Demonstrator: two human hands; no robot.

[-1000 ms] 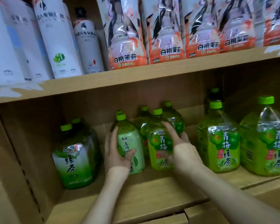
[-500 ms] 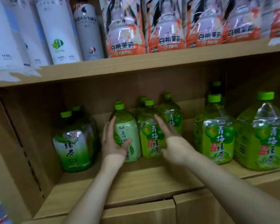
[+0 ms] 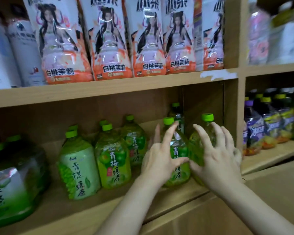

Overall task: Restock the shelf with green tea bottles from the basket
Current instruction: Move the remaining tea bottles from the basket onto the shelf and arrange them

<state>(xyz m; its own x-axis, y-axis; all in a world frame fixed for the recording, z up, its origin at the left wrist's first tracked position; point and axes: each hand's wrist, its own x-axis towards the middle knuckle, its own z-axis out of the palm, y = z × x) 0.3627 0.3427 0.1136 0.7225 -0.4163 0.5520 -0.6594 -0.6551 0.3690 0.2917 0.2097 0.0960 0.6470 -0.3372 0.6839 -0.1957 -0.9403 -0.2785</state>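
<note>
Green tea bottles (image 3: 176, 160) stand at the right end of the wooden shelf (image 3: 85, 203), where we spread our left hand (image 3: 159, 159) and right hand (image 3: 215, 158) wide against two, with more bottles (image 3: 134, 141) behind.

Dim shelf interior, sharp centre, blurred edges.
Light comes from the front: glare streaks the peach bottles (image 3: 109, 48), while the lower shelf (image 3: 85, 206) recedes into shadow behind the green bottles (image 3: 113, 160). Wide-angle bending bows the boards; the bottles far right (image 3: 285, 31) and the left corner smear out of focus.
</note>
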